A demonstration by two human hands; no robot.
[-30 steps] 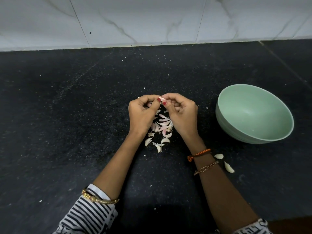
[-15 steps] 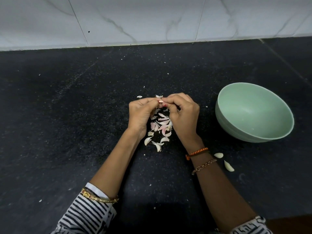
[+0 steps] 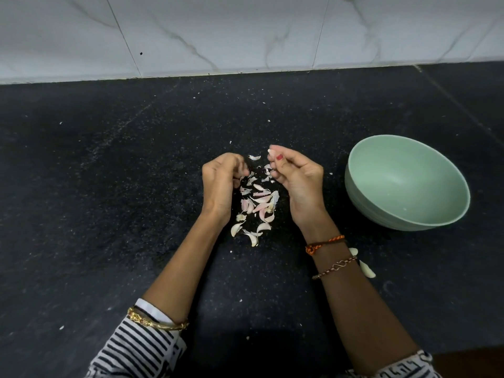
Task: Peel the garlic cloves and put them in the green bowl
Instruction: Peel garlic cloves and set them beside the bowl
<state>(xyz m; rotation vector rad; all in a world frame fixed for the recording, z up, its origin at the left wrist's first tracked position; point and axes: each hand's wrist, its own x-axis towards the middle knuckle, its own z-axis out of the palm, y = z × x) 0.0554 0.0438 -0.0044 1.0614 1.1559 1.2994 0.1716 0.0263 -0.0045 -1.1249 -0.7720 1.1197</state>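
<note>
Right hand (image 3: 296,181) pinching a small pale garlic clove (image 3: 271,152), left hand (image 3: 222,181) loosely curled, holding nothing visible, pinkish peels (image 3: 259,203) between, green bowl (image 3: 403,211) near right, open dark surface (image 3: 109,186) left

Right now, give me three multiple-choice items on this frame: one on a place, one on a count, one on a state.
1. Where does the pale green round bowl stand on the black stone counter?
A. Left of both hands
B. Right of the right hand
C. Between the hands

2. How many whitish garlic cloves lie beside the right wrist?
A. Two
B. Five
C. None

3. What is the right hand doing?
A. Lying flat on the counter
B. Gripping the bowl's rim
C. Pinching a small garlic piece at its fingertips

Answers: 1 B, the bowl sits beyond the right hand. 2 A, two cloves show there. 3 C, a pale piece shows at the red-nailed thumb.
</note>
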